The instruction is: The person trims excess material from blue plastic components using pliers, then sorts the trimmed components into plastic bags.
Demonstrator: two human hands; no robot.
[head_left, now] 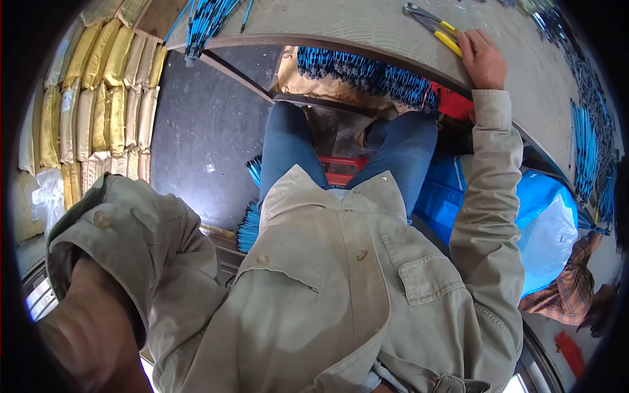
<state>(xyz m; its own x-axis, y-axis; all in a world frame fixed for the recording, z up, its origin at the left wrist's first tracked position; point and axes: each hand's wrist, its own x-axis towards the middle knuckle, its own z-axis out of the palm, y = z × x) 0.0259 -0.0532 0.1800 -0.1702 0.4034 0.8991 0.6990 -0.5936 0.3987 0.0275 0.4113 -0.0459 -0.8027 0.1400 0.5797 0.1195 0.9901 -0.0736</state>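
Note:
My right hand (483,60) rests on the grey worktable (341,26), its fingers curled at the ends of the yellow handles of a pair of pliers (445,40). The dark jaws of the pliers lie on the tabletop, pointing to the far left. My left hand (95,331) is raised close to the camera at the lower left, blurred by motion. Its fingers run out of the picture, so I cannot see whether it holds anything. A bundle of thin blue sticks with dark ends (208,23) lies on the table's far left.
Blue sticks with dark tips (367,72) are massed under the table, and more (585,147) lie at its right. Stacked packages (98,98) line the left. A blue bag (544,203) stands by my right arm. Another person's plaid sleeve (563,288) shows at the right.

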